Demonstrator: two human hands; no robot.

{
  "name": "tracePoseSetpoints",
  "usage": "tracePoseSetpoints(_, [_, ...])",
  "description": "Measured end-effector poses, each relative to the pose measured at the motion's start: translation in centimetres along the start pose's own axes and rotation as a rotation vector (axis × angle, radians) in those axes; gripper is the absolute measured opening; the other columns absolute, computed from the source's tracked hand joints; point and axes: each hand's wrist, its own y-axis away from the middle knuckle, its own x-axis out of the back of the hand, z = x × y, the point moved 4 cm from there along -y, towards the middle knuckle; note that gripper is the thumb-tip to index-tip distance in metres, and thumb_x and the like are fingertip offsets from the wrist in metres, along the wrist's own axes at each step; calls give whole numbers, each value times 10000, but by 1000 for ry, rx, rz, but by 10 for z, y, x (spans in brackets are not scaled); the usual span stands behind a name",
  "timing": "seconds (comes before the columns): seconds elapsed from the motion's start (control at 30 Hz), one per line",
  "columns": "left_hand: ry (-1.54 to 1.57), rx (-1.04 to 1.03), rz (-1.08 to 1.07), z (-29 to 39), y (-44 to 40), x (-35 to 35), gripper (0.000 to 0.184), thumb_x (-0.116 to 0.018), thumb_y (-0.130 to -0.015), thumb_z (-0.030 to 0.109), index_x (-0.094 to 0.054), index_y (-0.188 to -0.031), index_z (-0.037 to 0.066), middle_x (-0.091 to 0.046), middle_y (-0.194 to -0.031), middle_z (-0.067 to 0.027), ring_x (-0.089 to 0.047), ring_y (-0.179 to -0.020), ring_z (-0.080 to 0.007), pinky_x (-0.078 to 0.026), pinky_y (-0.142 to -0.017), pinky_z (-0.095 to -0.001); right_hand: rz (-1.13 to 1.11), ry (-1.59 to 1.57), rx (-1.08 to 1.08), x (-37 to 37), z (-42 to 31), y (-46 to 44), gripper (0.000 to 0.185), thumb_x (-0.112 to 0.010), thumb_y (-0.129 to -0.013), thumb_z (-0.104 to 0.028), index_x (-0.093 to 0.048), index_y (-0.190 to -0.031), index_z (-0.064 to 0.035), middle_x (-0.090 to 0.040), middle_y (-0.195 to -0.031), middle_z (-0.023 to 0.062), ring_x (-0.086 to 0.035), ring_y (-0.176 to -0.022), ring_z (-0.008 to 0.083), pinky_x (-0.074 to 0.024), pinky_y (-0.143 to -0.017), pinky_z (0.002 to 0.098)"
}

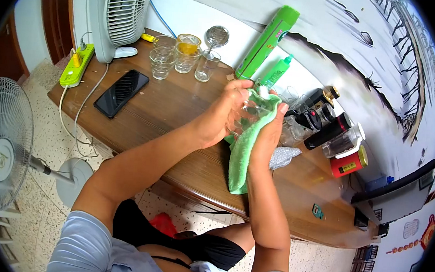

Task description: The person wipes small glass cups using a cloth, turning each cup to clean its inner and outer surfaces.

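Note:
My left hand [220, 113] is wrapped round a clear drinking glass [244, 118], held tilted above the wooden table. In my right hand [268, 140] is a light green cloth [245, 156], pressed against the glass, with part of it over the rim. The cloth's lower end hangs down near the table's front edge. Some of the right fingers are hidden behind the cloth and the glass. Behind my hands stand a green squeeze bottle [276, 71] and a tall green spray can [268, 43]. A grey crumpled cloth [284, 157] lies just right of my right wrist.
Several glasses [162, 64] and a small strainer [217, 36] stand at the back left, near a table fan [121, 11]. A black phone [121, 93] lies at left. On the right are a glass pot [294, 129], a red tin [349, 162] and a monitor [397, 183].

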Motion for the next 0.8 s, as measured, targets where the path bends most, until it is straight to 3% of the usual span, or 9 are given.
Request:
tracePoseSetpoints(0.03, [25,-50,47,0,-2,1,542,-474,-1070,410,-442,-1487,64,-659,-1268,-129,-679,-1068,-215,-576,-951,-392,-102,57,9,-1,0,5,620,-352,-1176,-482,-471,-1531,13,-638,-1314,163,-633,-1167,239,-491,-1046,369])
tracePoseSetpoints(0.1, [52,-124,131,1,-6,7,515,-476,-1071,409,-455,-1456,67,-659,-1240,-130,-672,-1058,-225,-561,-971,-403,-113,451,401,-13,3,11,606,-406,-1169,-387,-382,-1587,51,-587,-1418,254,-601,-1282,340,-448,-1119,436])
tracePoseSetpoints(0.17, [60,-168,205,2,-9,17,493,-470,-1074,415,-464,-1428,72,-661,-1207,-130,-665,-1053,-233,-547,-990,-412,-159,734,517,-26,4,30,780,-560,-1098,-299,-189,-1615,151,-408,-1564,392,-410,-1471,520,-300,-1246,515])
tracePoseSetpoints(0.27, [126,-86,186,14,-6,18,497,-443,-1074,436,-479,-1423,83,-671,-1163,-129,-668,-1063,-248,-545,-1012,-422,-254,933,638,-34,10,41,807,-544,-1099,-291,-124,-1630,148,-197,-1647,441,-264,-1517,601,-243,-1263,601])
tracePoseSetpoints(0.4, [90,13,138,28,6,-4,512,-421,-1073,443,-498,-1431,85,-671,-1245,-141,-660,-1141,-254,-535,-1041,-428,-210,932,823,-35,7,43,793,-523,-1115,-284,-100,-1655,114,-145,-1683,417,-225,-1549,584,-213,-1277,589])
tracePoseSetpoints(0.5, [54,34,79,13,3,2,517,-420,-1071,428,-501,-1443,78,-654,-1331,-145,-639,-1207,-248,-519,-1067,-427,-154,900,786,-25,1,33,791,-496,-1125,-313,-91,-1667,97,-152,-1697,393,-226,-1563,558,-219,-1279,572])
tracePoseSetpoints(0.7, [104,43,-89,-2,0,6,483,-510,-1014,323,-495,-1431,80,-628,-1301,-119,-628,-1165,-220,-512,-1048,-399,-119,26,180,-20,-14,17,748,-358,-1156,-540,-270,-1653,11,-446,-1622,179,-521,-1403,292,-448,-1145,425])
tracePoseSetpoints(0.77, [113,75,-122,-1,2,7,496,-532,-1003,338,-494,-1432,92,-630,-1253,-109,-628,-1148,-216,-524,-1019,-389,-209,-105,44,-8,-7,5,731,-328,-1164,-528,-296,-1644,23,-498,-1548,213,-580,-1319,297,-476,-1111,430])
tracePoseSetpoints(0.8, [89,24,-85,1,2,3,511,-561,-987,354,-495,-1425,100,-624,-1207,-108,-631,-1104,-214,-546,-968,-383,-202,-125,-4,-5,-1,5,703,-327,-1164,-536,-351,-1622,-4,-561,-1450,171,-614,-1224,273,-505,-1053,417])
